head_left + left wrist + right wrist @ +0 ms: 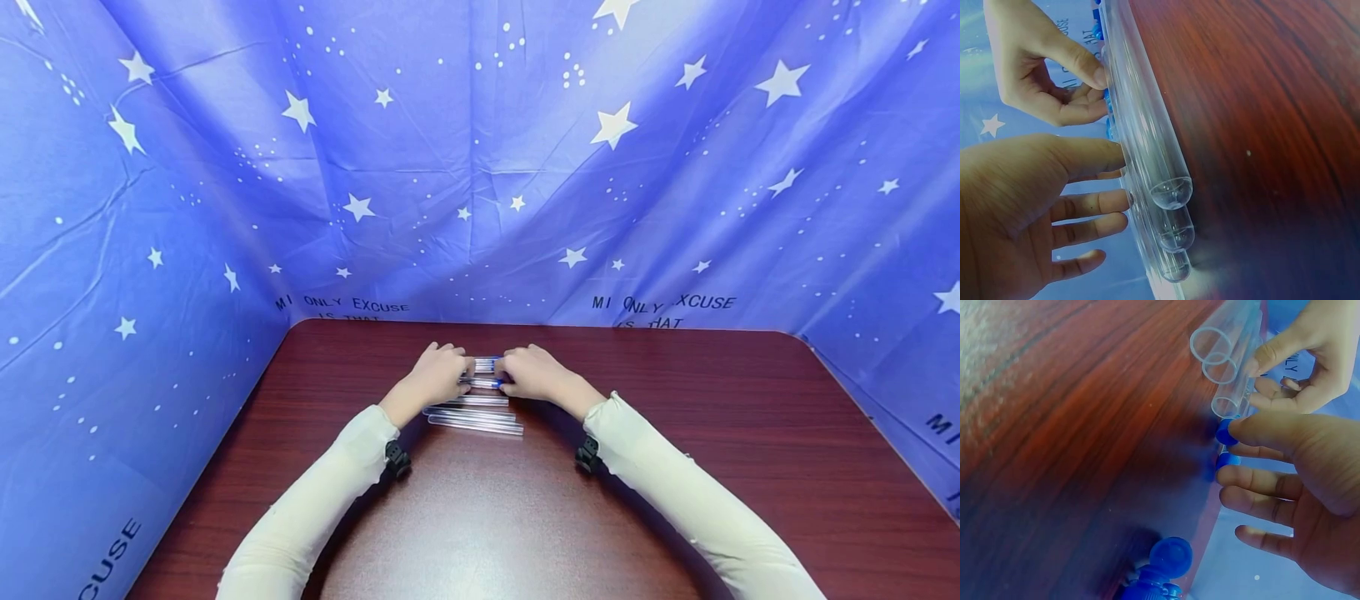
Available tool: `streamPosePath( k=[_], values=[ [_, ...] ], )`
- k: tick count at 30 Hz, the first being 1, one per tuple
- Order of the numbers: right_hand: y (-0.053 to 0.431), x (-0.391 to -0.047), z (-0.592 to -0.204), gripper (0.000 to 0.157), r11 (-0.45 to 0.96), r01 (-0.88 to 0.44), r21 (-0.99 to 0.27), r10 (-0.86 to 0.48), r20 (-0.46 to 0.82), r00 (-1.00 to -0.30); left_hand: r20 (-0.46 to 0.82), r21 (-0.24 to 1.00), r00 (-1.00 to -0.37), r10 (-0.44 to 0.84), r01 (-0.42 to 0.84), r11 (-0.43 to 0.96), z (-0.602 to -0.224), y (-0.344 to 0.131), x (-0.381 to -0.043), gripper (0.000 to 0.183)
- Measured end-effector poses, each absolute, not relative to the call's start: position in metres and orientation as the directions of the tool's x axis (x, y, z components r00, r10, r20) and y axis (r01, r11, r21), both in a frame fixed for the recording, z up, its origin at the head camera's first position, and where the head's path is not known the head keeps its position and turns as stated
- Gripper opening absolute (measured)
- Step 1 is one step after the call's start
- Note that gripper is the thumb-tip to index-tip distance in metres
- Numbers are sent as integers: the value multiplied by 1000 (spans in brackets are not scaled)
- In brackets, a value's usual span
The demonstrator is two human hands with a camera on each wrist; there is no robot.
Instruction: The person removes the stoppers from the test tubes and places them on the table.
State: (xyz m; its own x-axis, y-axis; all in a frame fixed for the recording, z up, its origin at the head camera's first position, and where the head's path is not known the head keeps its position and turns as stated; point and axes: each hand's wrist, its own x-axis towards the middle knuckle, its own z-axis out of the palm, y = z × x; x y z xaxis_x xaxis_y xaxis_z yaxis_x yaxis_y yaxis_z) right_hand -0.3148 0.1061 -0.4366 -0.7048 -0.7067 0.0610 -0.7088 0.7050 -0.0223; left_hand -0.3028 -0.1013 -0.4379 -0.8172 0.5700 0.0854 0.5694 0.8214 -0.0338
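Several clear test tubes (475, 422) lie side by side on the table, with rounded ends to the left and open ends to the right. Beyond them, one tube (480, 382) with a blue cap (1226, 432) spans the gap between the two hands. My left hand (435, 375) pinches this tube toward its rounded end, though nearer tubes partly hide the grip in the left wrist view. With thumb and forefinger, my right hand (536, 373) pinches the blue cap. Another blue-capped tube (484, 364) lies just beyond.
Loose blue caps (1170, 557) lie in a cluster on the dark red wooden table (480, 517), beside my right hand. A blue curtain (465, 167) with white stars stands along the table's back and sides.
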Motion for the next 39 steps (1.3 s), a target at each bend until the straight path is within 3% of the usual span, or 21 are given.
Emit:
streamPosePath(
  k=[17,30,35,39],
  values=[
    [104,-313,-437,30,705,-709,-32,-706,61,-705,95,-40,-803,588,588,808,-438,-98,-301,16],
    [113,-311,-427,24,700,-713,-51,-700,147,-698,58,-24,-816,575,575,818,-427,-95,-298,14],
    [120,-309,-417,11,692,-717,-84,-695,193,-692,94,4,-811,577,580,814,-421,-95,-299,18],
    [126,-306,-407,9,682,-719,-132,-685,229,-692,136,24,-794,593,601,799,-413,-93,-298,21]
  ],
)
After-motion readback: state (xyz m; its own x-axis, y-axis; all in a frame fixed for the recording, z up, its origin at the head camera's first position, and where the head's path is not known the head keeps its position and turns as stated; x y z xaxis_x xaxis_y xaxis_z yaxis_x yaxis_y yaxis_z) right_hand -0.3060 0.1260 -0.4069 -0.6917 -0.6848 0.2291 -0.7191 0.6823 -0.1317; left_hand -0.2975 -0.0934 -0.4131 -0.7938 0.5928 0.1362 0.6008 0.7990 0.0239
